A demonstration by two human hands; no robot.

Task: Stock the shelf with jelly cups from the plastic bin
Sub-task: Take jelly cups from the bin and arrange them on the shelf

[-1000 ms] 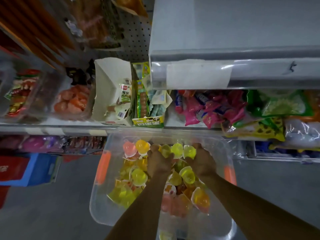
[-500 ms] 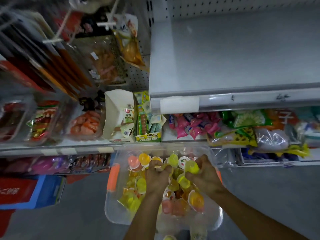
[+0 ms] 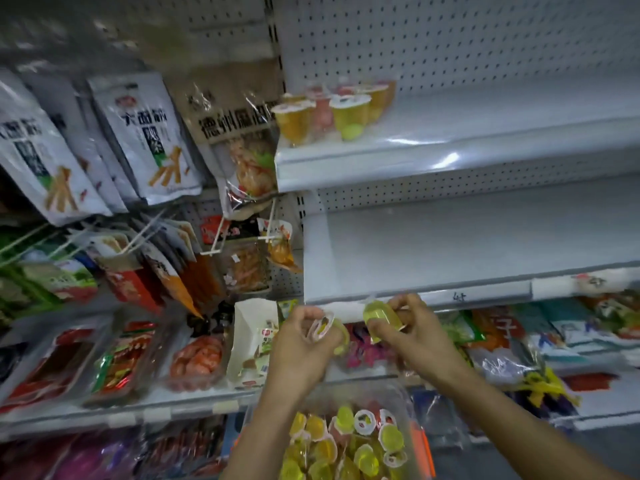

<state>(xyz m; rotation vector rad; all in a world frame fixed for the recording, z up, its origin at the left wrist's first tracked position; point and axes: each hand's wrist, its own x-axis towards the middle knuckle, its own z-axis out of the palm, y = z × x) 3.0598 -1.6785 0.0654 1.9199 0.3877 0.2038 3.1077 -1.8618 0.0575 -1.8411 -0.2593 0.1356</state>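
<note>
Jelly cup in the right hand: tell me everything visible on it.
The jelly cup is small, clear plastic, filled with yellow-green jelly. It is tilted on its side, pinched in the right hand, level with the front edge of the shelf. Only that hand touches it. Its lid is too blurred to make out.

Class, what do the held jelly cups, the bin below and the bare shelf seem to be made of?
Jelly cups: likely thin clear plastic, glossy; coloured jelly shows through.
Bin: transparent plastic, seemingly; contents show through its wall.
Shelf: probably painted metal, smooth pale grey, with a perforated back panel.
</note>
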